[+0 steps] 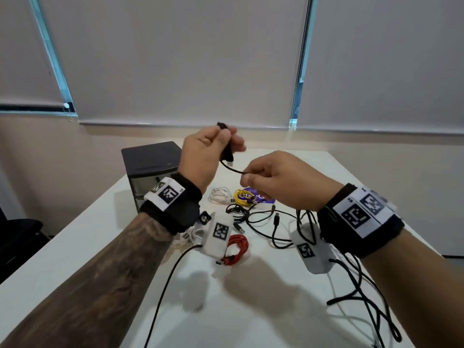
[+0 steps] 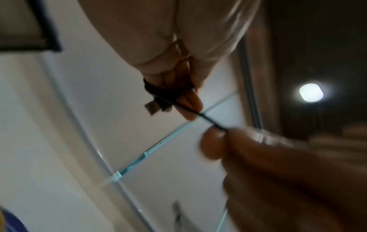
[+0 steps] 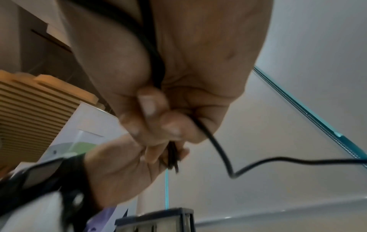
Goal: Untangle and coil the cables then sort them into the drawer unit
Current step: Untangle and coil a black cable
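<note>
Both hands are raised above the white table (image 1: 251,310). My left hand (image 1: 213,146) grips a small coiled bundle of black cable (image 1: 227,151), whose USB plug (image 2: 152,108) sticks out below the fingers. A short taut length of the same cable (image 2: 210,120) runs to my right hand (image 1: 271,177), which pinches it between thumb and fingers (image 3: 157,119). The rest of that cable (image 3: 218,149) trails down past the right wrist. The dark drawer unit (image 1: 150,162) stands at the table's back left, behind the left wrist.
On the table lie a white coil (image 1: 219,195), a yellow coil (image 1: 243,197) on a purple card (image 1: 263,198), a red coil (image 1: 236,249), and loose tangled black cables (image 1: 263,222). More black cables (image 1: 364,292) sprawl at the right front. A dark chair (image 1: 17,234) stands left.
</note>
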Tool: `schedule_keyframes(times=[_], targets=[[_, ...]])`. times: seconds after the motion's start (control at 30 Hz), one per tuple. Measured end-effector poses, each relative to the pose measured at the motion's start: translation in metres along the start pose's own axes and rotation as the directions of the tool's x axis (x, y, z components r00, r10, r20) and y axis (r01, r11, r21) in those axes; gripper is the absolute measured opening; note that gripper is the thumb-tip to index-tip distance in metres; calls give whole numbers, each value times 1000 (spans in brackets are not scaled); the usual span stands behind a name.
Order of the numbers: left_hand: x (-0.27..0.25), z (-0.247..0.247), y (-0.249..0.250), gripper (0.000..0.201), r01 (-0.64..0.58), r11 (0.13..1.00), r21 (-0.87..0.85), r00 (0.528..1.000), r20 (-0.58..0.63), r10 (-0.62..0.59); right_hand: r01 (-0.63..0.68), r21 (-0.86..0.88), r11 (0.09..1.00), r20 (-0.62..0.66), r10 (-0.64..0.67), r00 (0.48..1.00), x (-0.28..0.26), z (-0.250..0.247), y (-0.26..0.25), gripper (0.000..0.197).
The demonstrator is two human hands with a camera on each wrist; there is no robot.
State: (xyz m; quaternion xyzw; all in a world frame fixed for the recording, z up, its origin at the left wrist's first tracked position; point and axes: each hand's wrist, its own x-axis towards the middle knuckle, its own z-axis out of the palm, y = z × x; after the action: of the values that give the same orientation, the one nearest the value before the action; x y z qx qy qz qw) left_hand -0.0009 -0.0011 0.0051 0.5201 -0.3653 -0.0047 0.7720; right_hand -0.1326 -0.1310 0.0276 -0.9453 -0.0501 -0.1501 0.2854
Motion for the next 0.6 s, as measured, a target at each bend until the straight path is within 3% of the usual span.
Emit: schedule_keyframes(times=[0.07, 0.17, 0.27, 0.37, 0.43, 0.5, 0.53, 0.6], targets=[[-9, 5, 4, 21, -52, 960, 274, 979, 204, -6, 19, -27, 999, -92, -21, 996, 0, -11, -1, 18], [-15, 6, 10, 35, -58, 883, 466, 894, 417, -161, 11, 24, 1000, -203, -6, 979, 3, -25, 1, 17], [-17, 8, 17, 35, -45, 833, 552, 827, 488, -278, -14, 203, 979, -248, 66, 966, 7, -38, 9, 19], [-13, 5, 22, 44, -136, 716, 684, 851, 451, -270, -69, 254, 965, -199, 122, 972, 10, -45, 22, 29], [-7, -7, 22, 50, 4, 802, 597, 899, 349, -265, -122, 303, 945, -206, 190, 960, 11, -50, 36, 29], [2, -28, 21, 53, 280, 924, 261, 917, 212, -338, -158, 399, 903, -223, 263, 939, 9, -55, 53, 23], [6, -40, 22, 53, 401, 916, 25, 902, 166, -399, -155, 453, 878, -229, 282, 932, 7, -56, 62, 22], [14, -60, 22, 52, 479, 822, -307, 876, 108, -470, -130, 508, 851, -251, 290, 923, 3, -55, 77, 26]])
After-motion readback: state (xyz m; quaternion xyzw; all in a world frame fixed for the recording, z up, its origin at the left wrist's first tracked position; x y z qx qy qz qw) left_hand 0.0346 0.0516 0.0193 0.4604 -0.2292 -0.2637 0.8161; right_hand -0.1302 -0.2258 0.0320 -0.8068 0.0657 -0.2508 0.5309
